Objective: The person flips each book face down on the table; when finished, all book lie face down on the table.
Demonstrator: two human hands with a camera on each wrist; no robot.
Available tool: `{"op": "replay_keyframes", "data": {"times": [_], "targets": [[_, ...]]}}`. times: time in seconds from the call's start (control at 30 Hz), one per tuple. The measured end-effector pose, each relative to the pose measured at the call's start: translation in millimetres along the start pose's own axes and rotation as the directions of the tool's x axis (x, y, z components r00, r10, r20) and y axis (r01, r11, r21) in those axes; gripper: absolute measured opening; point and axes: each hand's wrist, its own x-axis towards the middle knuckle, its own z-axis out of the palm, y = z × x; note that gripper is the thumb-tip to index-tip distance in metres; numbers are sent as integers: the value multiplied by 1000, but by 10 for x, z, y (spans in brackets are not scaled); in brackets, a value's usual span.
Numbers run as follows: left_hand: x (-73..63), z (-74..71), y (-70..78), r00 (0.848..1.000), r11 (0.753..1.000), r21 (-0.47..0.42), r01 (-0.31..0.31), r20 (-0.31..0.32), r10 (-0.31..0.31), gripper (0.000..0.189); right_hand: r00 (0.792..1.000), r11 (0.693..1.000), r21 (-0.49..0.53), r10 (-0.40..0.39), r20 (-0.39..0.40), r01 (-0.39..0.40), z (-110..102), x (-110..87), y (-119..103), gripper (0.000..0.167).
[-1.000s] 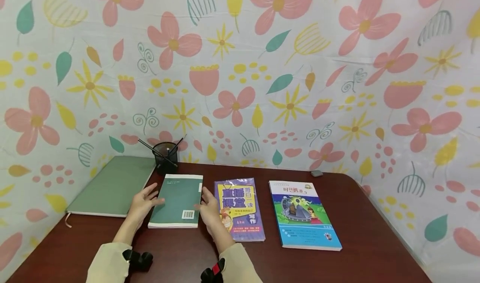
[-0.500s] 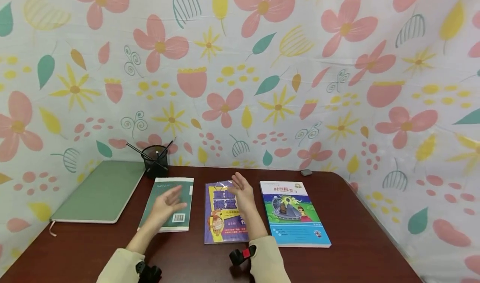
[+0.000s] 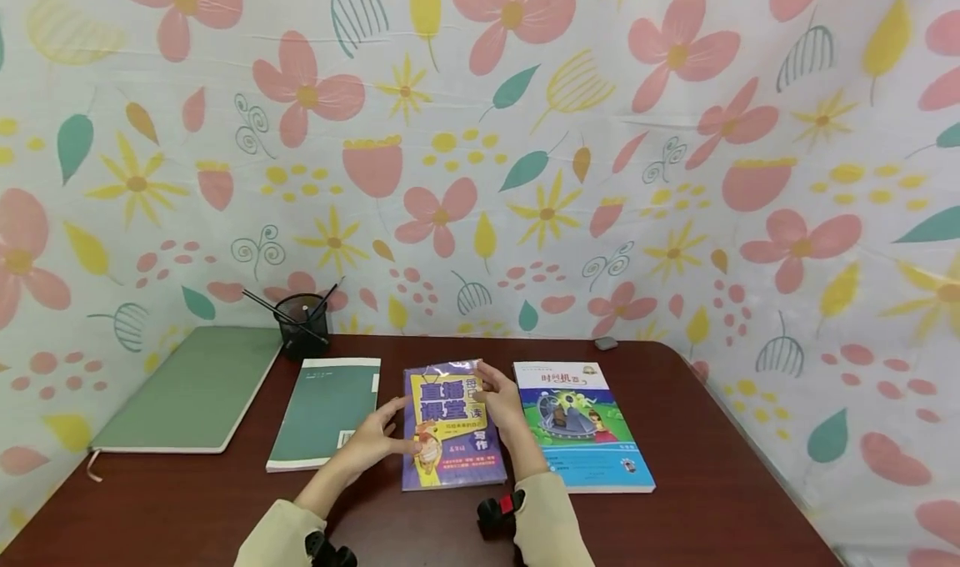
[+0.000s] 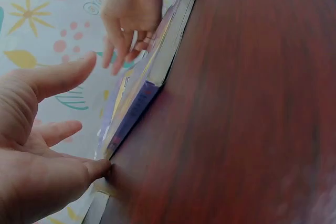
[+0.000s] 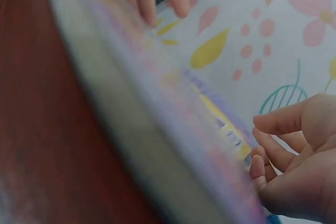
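A purple and yellow paperback book (image 3: 453, 425) lies on the brown table between my two hands in the head view. My left hand (image 3: 371, 442) is at its left edge, thumb extended toward the cover; in the left wrist view a fingertip (image 4: 100, 168) touches or nearly touches the book's side. Along the upper right edge is my right hand (image 3: 501, 396), its fingers loosely bent beside the book. In the right wrist view these fingers (image 5: 273, 148) are close to the cover's edge; contact there is unclear. Neither hand grips the book.
To the left lie a dark green book (image 3: 322, 413) and a larger light green notebook (image 3: 195, 392). A black mesh pen holder (image 3: 302, 327) stands behind them. On the right is a blue and white book (image 3: 592, 459). A small grey object (image 3: 606, 343) sits at the back edge.
Both hands have left the dark green book and moved right to the purple book, one on each side. The head view has shifted rightward.
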Motion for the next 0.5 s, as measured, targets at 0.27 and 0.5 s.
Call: {"op": "replay_keyframes", "data": {"times": [0.27, 0.5], "targets": [[-126, 9, -70, 997, 997, 15, 70, 36, -70, 98, 1000, 999, 46, -12, -22, 13, 25, 22, 193, 61], [-126, -12, -80, 992, 999, 30, 29, 120, -33, 95, 1000, 999, 40, 0, -23, 1, 12, 49, 229, 65]]}}
